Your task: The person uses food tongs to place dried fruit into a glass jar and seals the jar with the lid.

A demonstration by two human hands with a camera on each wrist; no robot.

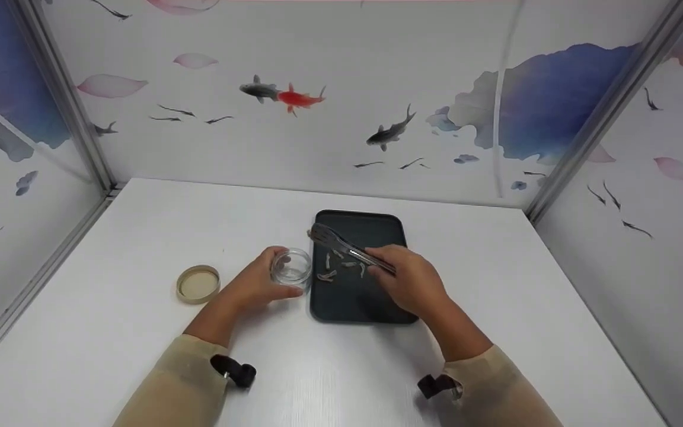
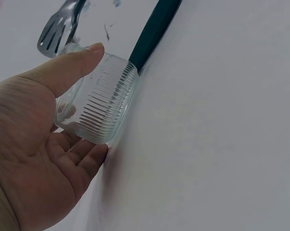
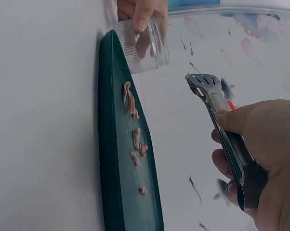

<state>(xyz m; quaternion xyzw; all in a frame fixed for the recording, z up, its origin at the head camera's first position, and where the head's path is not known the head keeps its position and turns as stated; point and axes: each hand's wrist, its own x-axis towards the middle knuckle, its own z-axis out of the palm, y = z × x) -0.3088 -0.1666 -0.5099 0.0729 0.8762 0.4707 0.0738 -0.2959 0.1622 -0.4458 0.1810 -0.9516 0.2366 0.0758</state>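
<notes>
My left hand (image 1: 257, 280) grips a clear ribbed glass jar (image 1: 291, 268) at the left edge of a dark tray (image 1: 359, 303). In the left wrist view, the thumb and fingers hold the jar (image 2: 104, 98) from both sides. My right hand (image 1: 414, 279) holds metal tongs (image 1: 347, 246) over the tray. The slotted tips of the tongs (image 3: 203, 82) are pressed close together, with a small brownish bit at their end. Several small, shrivelled brownish strips (image 3: 129, 100) lie scattered on the tray, looking like dried food.
A round, tan jar lid (image 1: 181, 287) lies on the white table (image 1: 140, 344) left of my left hand. Printed panels with fish (image 1: 300, 98) and petals stand behind the table and along both sides, joined by metal posts (image 1: 602, 107).
</notes>
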